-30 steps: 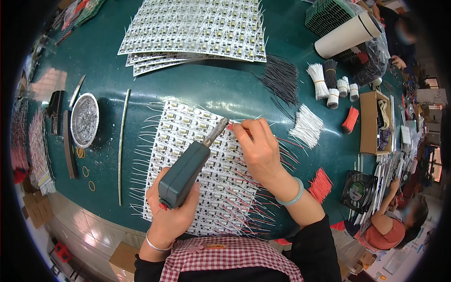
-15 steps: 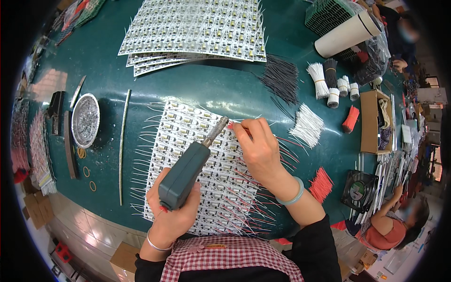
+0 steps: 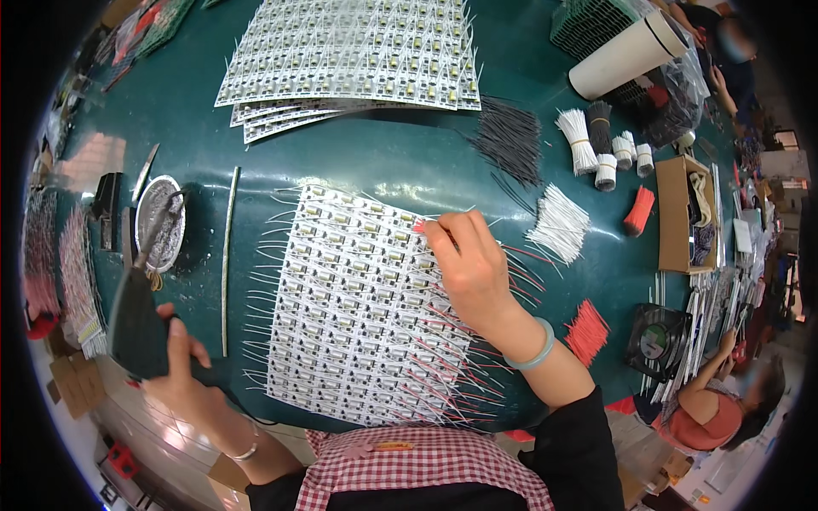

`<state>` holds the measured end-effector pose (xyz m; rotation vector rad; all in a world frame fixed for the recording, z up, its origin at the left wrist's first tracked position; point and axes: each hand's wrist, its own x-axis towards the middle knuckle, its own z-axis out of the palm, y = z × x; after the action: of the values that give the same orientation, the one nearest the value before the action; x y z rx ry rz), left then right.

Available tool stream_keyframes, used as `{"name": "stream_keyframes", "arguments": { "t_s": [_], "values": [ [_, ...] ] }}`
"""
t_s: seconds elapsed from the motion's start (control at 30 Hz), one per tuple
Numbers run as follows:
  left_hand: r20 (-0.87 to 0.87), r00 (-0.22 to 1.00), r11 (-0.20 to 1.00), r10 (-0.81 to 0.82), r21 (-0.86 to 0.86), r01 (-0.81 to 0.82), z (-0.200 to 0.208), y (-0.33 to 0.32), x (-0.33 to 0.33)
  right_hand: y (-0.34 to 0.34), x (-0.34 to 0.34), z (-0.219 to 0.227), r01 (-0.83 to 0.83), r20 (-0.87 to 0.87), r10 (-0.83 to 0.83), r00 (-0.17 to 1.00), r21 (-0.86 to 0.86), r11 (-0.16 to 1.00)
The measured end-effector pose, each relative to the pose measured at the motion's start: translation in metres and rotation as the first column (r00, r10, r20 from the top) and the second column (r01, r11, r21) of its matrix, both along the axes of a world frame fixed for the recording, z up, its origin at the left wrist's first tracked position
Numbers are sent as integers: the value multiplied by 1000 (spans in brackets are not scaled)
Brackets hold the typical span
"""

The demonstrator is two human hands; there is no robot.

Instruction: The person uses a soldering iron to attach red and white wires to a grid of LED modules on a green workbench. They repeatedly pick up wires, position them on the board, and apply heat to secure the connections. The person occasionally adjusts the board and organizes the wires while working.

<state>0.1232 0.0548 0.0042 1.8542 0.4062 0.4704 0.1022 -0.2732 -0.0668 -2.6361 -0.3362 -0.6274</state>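
My left hand (image 3: 189, 379) grips a dark green soldering gun (image 3: 138, 328). Its tip reaches into a round metal dish (image 3: 146, 213) of silvery scraps at the left. Thumb and fingers of my right hand (image 3: 469, 260) are pinched together at the top right corner of a white circuit board panel (image 3: 341, 298), where a bit of red wire (image 3: 418, 227) shows at the fingertips. White wires stick out along the panel's left side. Red and white ones hang off its right side.
Stacked panels (image 3: 349, 60) lie at the back. Black wires (image 3: 507, 140), white wires (image 3: 558, 223) and red wires (image 3: 586, 332) form piles on the right, near a white tumbler (image 3: 626, 55), an open cardboard box (image 3: 673, 213) and a small fan (image 3: 658, 341). A solder rod (image 3: 229, 264) lies left of the panel.
My left hand has swung the soldering gun from the panel's top right corner leftward to the metal dish. My right hand has stayed at the corner.
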Motion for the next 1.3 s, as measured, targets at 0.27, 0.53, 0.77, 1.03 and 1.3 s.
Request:
{"name": "stream_keyframes", "arguments": {
  "t_s": [0.27, 0.53, 0.77, 1.03, 1.3],
  "values": [
    [-102, 942, 929, -321, -230, 291, -1, -58, -52, -4, -10, 9, -1, 38, 1, 999, 2, 1000],
    [-265, 840, 879, -474, -189, 437, 1, -87, -60, 1, -12, 4, -51, -22, 52, 998, 63, 997],
    [-242, 764, 801, -598, -178, 571, -8, -91, -54, 2, -12, 4, -46, -54, 48, 997, 38, 998],
    [-248, 749, 787, -615, -137, 601, -9, -93, -52, 3, -12, 5, -45, -52, 46, 998, 30, 999],
    [-244, 778, 816, -578, -195, 545, -7, -95, -55, 5, -10, 4, -22, -46, 23, 999, 17, 1000]
  ]
}}
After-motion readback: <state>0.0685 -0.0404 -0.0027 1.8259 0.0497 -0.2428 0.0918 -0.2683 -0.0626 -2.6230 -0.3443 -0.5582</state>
